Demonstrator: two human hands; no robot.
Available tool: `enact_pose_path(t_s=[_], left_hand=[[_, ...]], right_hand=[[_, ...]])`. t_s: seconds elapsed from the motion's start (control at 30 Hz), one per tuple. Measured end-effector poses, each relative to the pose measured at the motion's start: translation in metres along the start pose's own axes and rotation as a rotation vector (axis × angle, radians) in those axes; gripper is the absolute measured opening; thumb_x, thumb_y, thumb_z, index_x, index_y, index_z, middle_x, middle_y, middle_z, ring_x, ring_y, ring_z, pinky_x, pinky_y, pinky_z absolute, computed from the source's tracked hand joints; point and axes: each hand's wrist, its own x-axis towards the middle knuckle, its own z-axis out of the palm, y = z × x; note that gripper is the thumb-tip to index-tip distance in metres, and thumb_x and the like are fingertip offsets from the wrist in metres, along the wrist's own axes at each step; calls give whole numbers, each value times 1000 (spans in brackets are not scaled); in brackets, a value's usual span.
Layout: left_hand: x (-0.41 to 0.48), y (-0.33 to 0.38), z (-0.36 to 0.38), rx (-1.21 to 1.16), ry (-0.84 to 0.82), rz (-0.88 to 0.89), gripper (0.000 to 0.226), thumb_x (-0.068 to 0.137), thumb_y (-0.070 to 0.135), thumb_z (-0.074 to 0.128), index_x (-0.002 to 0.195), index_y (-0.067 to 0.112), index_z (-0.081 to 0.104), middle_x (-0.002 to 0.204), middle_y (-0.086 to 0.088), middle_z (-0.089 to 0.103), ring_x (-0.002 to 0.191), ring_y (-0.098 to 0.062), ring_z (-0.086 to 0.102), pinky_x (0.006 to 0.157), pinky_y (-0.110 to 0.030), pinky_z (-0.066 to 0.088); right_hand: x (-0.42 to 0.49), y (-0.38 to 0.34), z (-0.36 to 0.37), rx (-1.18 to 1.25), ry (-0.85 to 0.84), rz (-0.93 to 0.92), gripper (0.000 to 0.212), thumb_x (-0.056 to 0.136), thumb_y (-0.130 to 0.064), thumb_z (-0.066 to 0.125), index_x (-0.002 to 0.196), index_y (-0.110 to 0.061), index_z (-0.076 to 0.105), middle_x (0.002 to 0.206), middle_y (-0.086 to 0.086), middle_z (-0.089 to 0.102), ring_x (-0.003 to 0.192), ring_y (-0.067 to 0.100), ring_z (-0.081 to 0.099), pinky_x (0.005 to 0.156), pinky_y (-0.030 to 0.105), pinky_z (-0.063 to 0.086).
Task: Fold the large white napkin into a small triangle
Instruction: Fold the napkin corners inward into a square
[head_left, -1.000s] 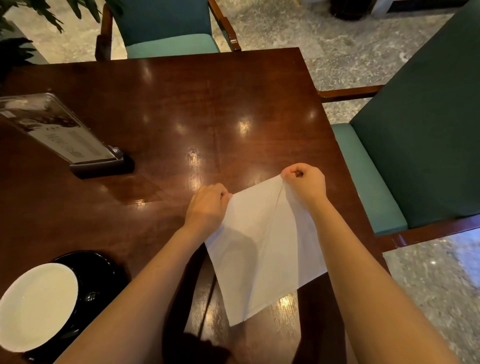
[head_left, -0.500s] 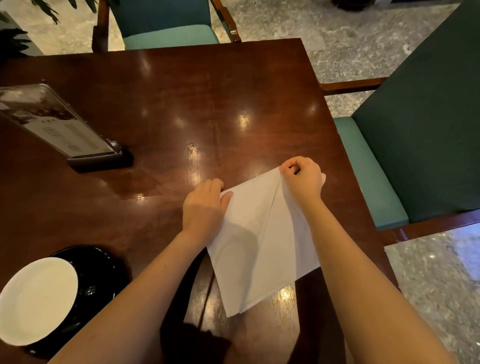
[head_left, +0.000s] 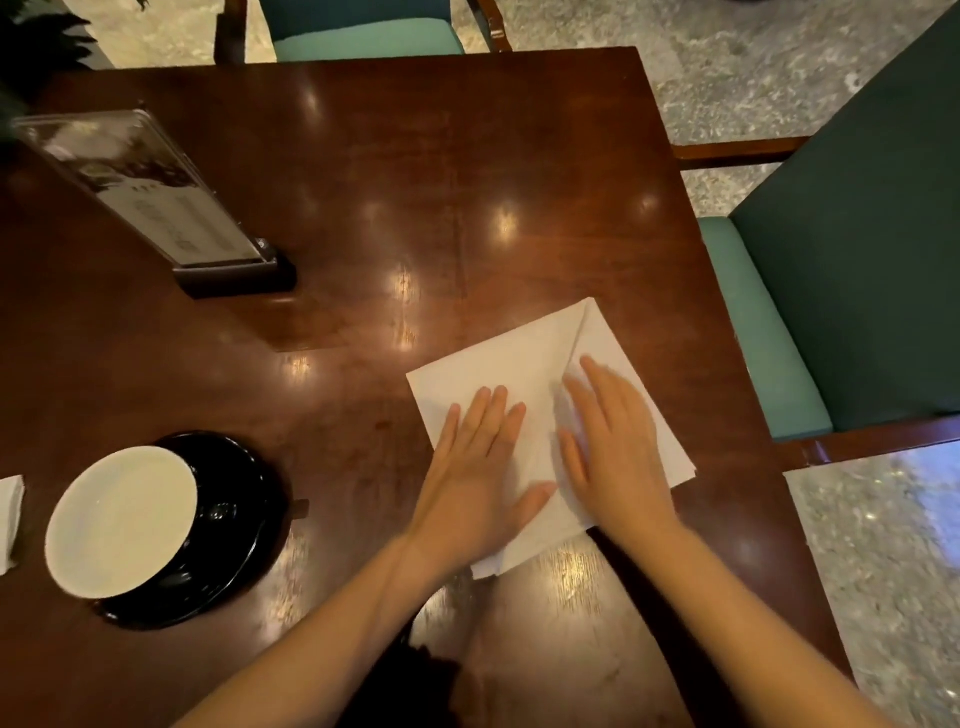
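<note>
We find the napkin (head_left: 519, 364) flat on the tabletop (head_left: 415, 182), towards four o'clock near the edge. The left hand (head_left: 478, 467) and right hand (head_left: 613, 447) press it, fingers straight. We judge uneven pressure could slide the layers on polished wood, skewing the crease.

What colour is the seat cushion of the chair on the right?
Teal green seat cushion, lighter than its dark green backrest; head view.

We see a plain white paper napkin (head_left: 509, 364), a glossy reddish-brown wooden table (head_left: 415, 156), a round white plate (head_left: 122, 519) on a round black dish (head_left: 249, 488), and a dark-green upholstered chair (head_left: 857, 260) with a teal seat.
</note>
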Motion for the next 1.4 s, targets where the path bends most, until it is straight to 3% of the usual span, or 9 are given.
enact_pose_path(t_s=[0.07, 0.13, 0.27, 0.37, 0.5, 0.73, 1.0, 1.2, 1.4], left_hand=[[-20, 5, -2, -34, -81, -20, 87, 80, 57, 38, 149, 18, 5, 155, 1, -11, 141, -14, -21, 115, -37, -11], [-42, 4, -2, -51, -86, -27, 83, 76, 51, 37, 149, 21, 9, 156, 3, -11, 141, -11, -22, 117, -37, -7], [-66, 3, -1, -357, 91, -78, 50, 81, 32, 42, 128, 18, 47, 148, 9, 26, 142, -4, 8, 111, -13, 8], [-69, 5, -1, -436, 233, -140, 29, 81, 15, 50, 108, 13, 60, 124, 4, 52, 122, -1, 37, 98, -1, 22], [-73, 7, 3, -411, 306, -143, 19, 80, 3, 60, 95, 13, 63, 97, 5, 60, 95, -1, 48, 84, -6, 36], [-74, 4, 11, -321, 397, -73, 14, 82, 11, 59, 89, 16, 70, 88, 8, 67, 87, -9, 59, 74, -30, 48], [-76, 4, 18, -247, 406, -70, 17, 82, 19, 59, 94, 16, 71, 90, 8, 68, 91, -8, 57, 79, -22, 43], [-74, 5, 19, -167, 429, 7, 15, 83, 15, 59, 92, 14, 72, 89, 6, 67, 88, -13, 58, 75, -28, 43], [-79, 9, 23, -7, 369, 98, 18, 80, 11, 60, 95, 10, 70, 104, -4, 67, 101, -21, 55, 94, -34, 40]], right_hand=[[-41, -9, 0, 56, -60, -62, 43, 92, -29, 51, 132, -14, 48, 144, 8, 43, 135, 22, 34, 112, 42, 27], [-68, -10, 4, 98, -130, -125, 40, 90, -34, 56, 126, -16, 53, 139, 3, 48, 132, 19, 38, 108, 41, 30], [-74, -4, 9, 27, -162, -282, 31, 89, -37, 59, 112, -17, 61, 129, 4, 56, 121, 21, 45, 101, 38, 35], [-67, -5, 8, -2, -135, -423, 23, 88, -32, 62, 106, -18, 64, 118, 2, 62, 110, 20, 49, 95, 32, 35], [-71, -6, 13, 31, -112, -432, 17, 91, -29, 59, 102, -19, 67, 114, -2, 64, 105, 18, 51, 92, 27, 34], [-66, -7, 15, 83, -96, -456, 17, 92, -30, 56, 96, -17, 67, 107, -2, 64, 98, 18, 54, 84, 30, 38], [-63, -10, 14, 158, -120, -448, 11, 90, -21, 58, 90, -15, 67, 96, -3, 64, 90, 20, 55, 78, 31, 40], [-69, -8, 6, 219, -130, -404, 8, 91, -20, 59, 92, -16, 66, 95, -5, 63, 90, 16, 54, 80, 29, 41], [-76, -4, 4, 205, -168, -400, 9, 92, -25, 59, 96, -20, 64, 99, -7, 61, 93, 15, 54, 84, 30, 39]])
